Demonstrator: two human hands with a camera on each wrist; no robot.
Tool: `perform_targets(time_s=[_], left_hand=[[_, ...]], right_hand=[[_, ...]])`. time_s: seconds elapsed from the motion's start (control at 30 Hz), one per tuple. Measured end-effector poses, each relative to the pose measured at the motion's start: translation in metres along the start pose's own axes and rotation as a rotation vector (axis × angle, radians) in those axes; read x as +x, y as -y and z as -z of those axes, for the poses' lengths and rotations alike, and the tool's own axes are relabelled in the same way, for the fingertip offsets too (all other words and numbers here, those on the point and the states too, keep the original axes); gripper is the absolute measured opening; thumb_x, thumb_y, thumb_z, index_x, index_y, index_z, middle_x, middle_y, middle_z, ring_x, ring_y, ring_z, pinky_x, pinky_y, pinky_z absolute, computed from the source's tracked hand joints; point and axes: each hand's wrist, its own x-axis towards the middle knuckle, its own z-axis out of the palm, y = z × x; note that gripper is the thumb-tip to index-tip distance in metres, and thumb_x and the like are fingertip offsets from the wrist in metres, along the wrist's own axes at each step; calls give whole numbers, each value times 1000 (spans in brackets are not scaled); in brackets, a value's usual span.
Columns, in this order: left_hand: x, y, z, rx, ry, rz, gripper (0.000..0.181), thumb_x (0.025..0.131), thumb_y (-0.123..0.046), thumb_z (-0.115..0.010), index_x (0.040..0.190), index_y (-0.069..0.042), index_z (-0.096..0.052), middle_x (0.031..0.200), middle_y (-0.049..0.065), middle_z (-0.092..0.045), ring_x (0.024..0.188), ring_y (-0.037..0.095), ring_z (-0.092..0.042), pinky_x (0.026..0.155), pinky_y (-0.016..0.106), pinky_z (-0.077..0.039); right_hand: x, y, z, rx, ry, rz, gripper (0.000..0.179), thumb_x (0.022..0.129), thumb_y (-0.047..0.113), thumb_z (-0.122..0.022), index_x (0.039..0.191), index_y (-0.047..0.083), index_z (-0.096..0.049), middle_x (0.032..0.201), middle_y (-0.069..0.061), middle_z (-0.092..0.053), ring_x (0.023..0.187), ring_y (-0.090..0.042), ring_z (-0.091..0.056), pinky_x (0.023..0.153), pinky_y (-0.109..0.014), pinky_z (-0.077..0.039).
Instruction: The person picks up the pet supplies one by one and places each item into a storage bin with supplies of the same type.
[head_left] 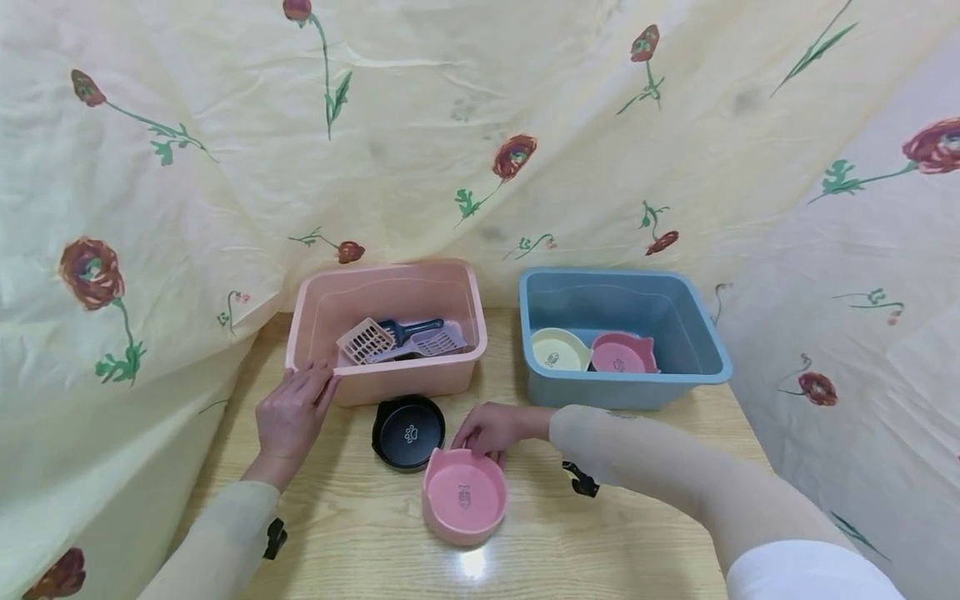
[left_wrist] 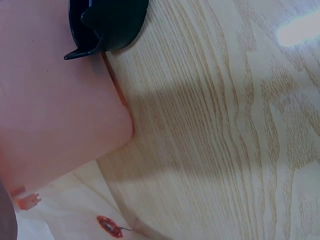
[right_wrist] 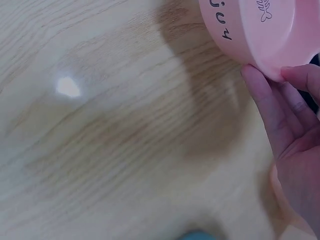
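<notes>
My right hand (head_left: 491,427) pinches the rim of a pink cat-eared pet bowl (head_left: 465,497), thumb inside and fingers outside. The bowl has a fishbone print inside and dark lettering on its outer wall, seen in the right wrist view. My left hand (head_left: 295,414) grips the front-left rim of a pink bin (head_left: 405,387); its fingertips are hidden. Between the hands, a black pet bowl (head_left: 409,433) with a paw print sits against the bin's front. Inside the pink bin lie a beige litter scoop (head_left: 366,341), a dark blue scoop (head_left: 411,328) and a lilac scoop (head_left: 431,343).
A blue bin (head_left: 630,383) stands at the back right, holding a cream bowl (head_left: 560,349) and another pink bowl (head_left: 622,352). Flowered cloth (head_left: 420,125) hangs behind and at both sides of the wooden table (head_left: 360,533).
</notes>
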Motion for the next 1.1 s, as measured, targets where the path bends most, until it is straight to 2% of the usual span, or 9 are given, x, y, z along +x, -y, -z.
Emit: perform_targets(time_s=[0.17,0.3,0.47,0.63,0.77,0.87,1.0,1.1], left_hand=[[0,-1,1,-4,10,4,20,86,-12,-87,101,-1,-80,108,21,-79,90,44,-79,81,64,-62],[-1,0,1,-1,17,7,21,86,-12,-87,102,-2,-80,109,21,-79,91,44,-79,82,64,-62],[-1,0,2,-12,4,7,22,85,-12,-87,103,-2,-80,108,22,-79,91,44,-79,82,65,-62],[-2,-2,3,-19,-1,8,22,85,-12,-87,103,-2,-80,108,22,-79,91,44,-79,81,65,-62],[-2,-2,4,-20,10,11,21,85,-12,-87,103,-2,-80,108,22,-79,91,44,-79,82,65,-62],[-2,-2,4,-19,14,9,21,85,-11,-87,103,-2,-81,108,21,-79,90,44,-79,83,65,-62],[-2,-2,4,-19,2,0,21,83,-11,-88,102,-4,-81,108,20,-80,89,43,-79,82,65,-62],[-2,-2,4,-18,-15,-11,18,86,-12,-85,102,-4,-81,107,20,-80,89,43,-79,81,65,-62]], right_hand=[[-25,19,19,-26,14,-11,37,99,-4,-67,128,16,-78,103,1,-75,75,-18,-76,64,-38,-67],[-46,33,37,-52,9,21,39,98,-7,-65,129,14,-78,105,-1,-75,81,-16,-76,63,-39,-67],[-77,55,62,-128,-65,83,42,97,-9,-62,132,11,-77,111,-2,-79,94,-14,-75,66,-45,-68],[-105,70,89,-225,-138,108,40,97,-6,-64,129,12,-78,114,-2,-79,97,-15,-75,63,-36,-67],[-127,77,114,-283,-175,112,42,97,-8,-64,130,14,-78,117,-3,-79,101,-19,-75,62,-35,-67],[-144,81,133,-345,-219,109,44,97,-8,-63,131,15,-78,120,-4,-79,100,-21,-75,63,-35,-67],[-167,81,158,-448,-276,98,43,98,-7,-62,132,13,-77,121,-7,-78,87,-21,-73,64,-32,-64],[-185,78,175,-519,-320,89,40,100,-6,-63,132,12,-77,120,-7,-78,83,-20,-71,67,-32,-62]])
